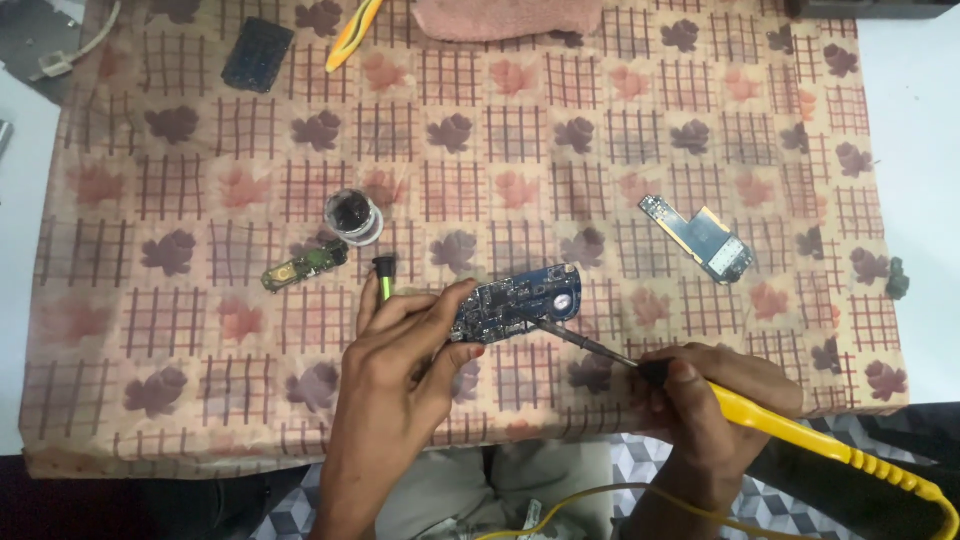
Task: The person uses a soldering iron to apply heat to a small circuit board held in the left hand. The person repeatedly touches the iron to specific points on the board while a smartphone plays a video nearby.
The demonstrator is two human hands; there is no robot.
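Note:
My left hand pinches the left end of a blue circuit board against the patterned cloth and also holds a green-handled tool upright between its fingers. My right hand grips a yellow soldering iron, whose dark metal tip touches the lower edge of the blue board. The iron's yellow cord loops below the table edge.
A small round glass pot and a small green board lie left of my hands. Another blue board lies to the right. A black phone part, yellow tool and pink cloth sit at the far edge.

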